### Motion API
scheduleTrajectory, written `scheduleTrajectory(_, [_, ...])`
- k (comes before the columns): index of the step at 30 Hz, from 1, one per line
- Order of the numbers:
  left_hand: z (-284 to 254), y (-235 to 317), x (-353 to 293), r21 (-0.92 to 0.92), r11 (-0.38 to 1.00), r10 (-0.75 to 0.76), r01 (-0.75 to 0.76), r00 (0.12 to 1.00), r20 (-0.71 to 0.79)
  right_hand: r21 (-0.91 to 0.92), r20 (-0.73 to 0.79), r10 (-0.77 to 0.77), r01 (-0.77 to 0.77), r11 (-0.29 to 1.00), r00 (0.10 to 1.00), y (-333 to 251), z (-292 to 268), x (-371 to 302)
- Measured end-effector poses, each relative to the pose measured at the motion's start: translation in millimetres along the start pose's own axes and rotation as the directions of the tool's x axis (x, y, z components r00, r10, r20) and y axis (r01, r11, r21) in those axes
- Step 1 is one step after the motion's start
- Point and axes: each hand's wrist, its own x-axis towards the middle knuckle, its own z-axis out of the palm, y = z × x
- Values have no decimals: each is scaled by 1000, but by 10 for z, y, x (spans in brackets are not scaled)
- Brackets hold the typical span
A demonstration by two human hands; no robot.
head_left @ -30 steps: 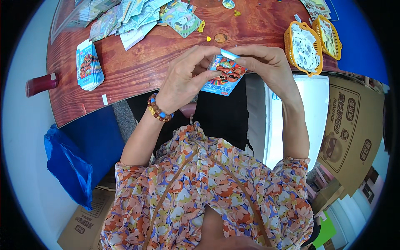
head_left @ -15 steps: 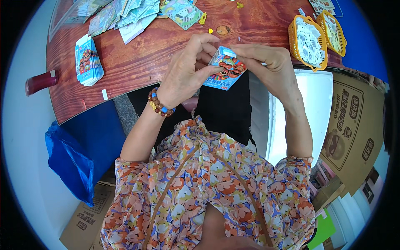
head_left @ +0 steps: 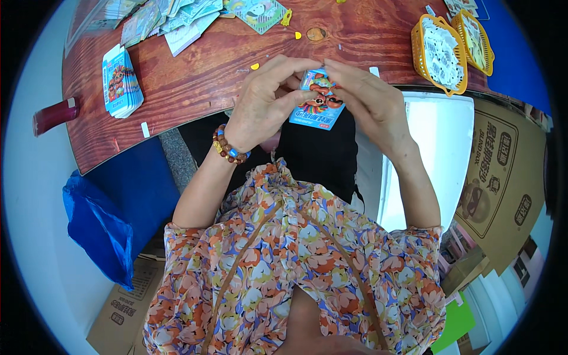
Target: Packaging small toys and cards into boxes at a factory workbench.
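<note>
Between both hands, just over the table's near edge, is a small blue cardboard box (head_left: 316,116) printed with red cartoon figures. My left hand (head_left: 269,97) grips its left side, the thumb lying across the printed face. Fingers of my right hand (head_left: 370,103) close on the box's right side and upper end. Both hands' fingertips meet at that far end, hiding its flap. On the left of the table stands a stack of flat blue cartons (head_left: 123,83) with similar print.
A pile of printed cards and packets (head_left: 177,21) lies at the back left. Two yellow baskets, one with white packets (head_left: 444,56), stand at the right. A dark red bottle-like object (head_left: 56,116) juts past the left edge. Cardboard boxes (head_left: 503,165) stand right of the table.
My right hand has shifted slightly left and down over the box's far end, and the white flap seen there before is now covered. The left hand keeps its grip.
</note>
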Motion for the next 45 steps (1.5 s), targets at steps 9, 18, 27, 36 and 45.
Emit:
scheduleTrajectory(9, [96,58,17,-52,998,-26,26,1000,2,508,69,250,-250,825,966,120,-46,-180])
scheduleTrajectory(18, [376,51,-81,-263,960,-71,98,991,112,800,208,550,-464,380,809,-1,60,-683])
scheduleTrajectory(27, [254,114,-136,-108,962,-231,251,957,175,30,-251,898,-925,380,361,1686,-913,-2273])
scheduleTrajectory(36, [127,215,-208,26,968,-252,251,961,109,-150,-258,917,-950,274,305,2890,8,-2223])
scheduleTrajectory(45, [-208,163,-214,110,988,-103,111,992,-77,399,-130,902,-811,428,412,3801,126,-2924])
